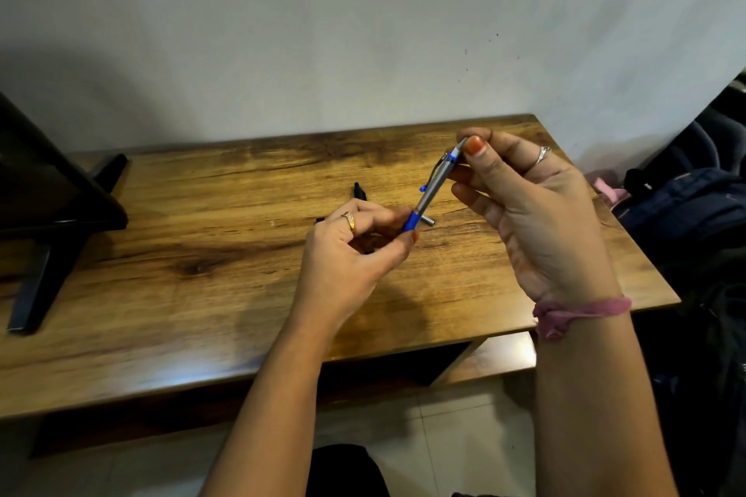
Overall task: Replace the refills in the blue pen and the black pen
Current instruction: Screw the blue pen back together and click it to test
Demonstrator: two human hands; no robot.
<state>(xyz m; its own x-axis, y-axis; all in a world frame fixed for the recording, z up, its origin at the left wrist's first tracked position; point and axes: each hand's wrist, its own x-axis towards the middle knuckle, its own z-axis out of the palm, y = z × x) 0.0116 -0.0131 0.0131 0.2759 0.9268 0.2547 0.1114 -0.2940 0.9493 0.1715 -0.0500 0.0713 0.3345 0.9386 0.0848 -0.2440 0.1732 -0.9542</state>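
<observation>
Above the wooden worktop point(202, 238), the left hand point(347, 254) has its fingers point(387, 216) curled round the blue grip end of the blue pen point(434, 186), which slants up to the right. The right hand point(537, 210) pinches the pen's top end between thumb and forefinger, its other fingers loosely bent. Behind the left hand, black pen pieces point(359, 190) lie on the worktop, partly hidden.

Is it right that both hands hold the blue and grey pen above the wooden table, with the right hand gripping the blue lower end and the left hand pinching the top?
Not quite: the hands are swapped. In the head view the left hand grips the blue lower end of the blue and grey pen, and the right hand pinches its top. Both hold it above the wooden table.
</observation>
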